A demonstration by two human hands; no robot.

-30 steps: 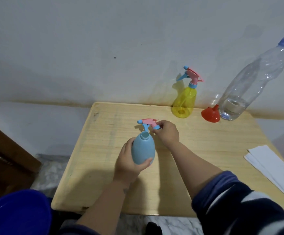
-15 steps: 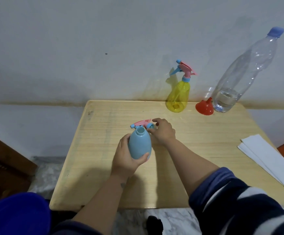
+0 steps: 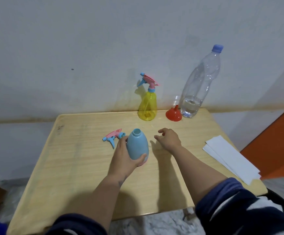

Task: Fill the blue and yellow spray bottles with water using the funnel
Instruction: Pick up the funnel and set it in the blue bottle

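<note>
My left hand (image 3: pixel 123 160) grips the blue spray bottle (image 3: pixel 137 146), which stands upright on the wooden table (image 3: pixel 80 167) with its neck uncovered. Its pink and blue spray head (image 3: pixel 113 136) lies on the table just left of the bottle. My right hand (image 3: pixel 169 139) hovers to the right of the bottle, fingers apart and holding nothing. The yellow spray bottle (image 3: pixel 147 106), with its spray head on, stands at the table's far edge. A red funnel (image 3: pixel 173 114) sits upside down beside it. A large clear water bottle (image 3: pixel 199 85) with a blue cap holds a little water.
White folded paper (image 3: pixel 231 160) lies along the table's right edge. The wall rises directly behind the far edge. An orange surface (image 3: pixel 276 146) stands to the right of the table.
My right hand has laid the spray head on the table left of the blue bottle and let go, then moved to the bottle's right. My left hand kept its grip.
</note>
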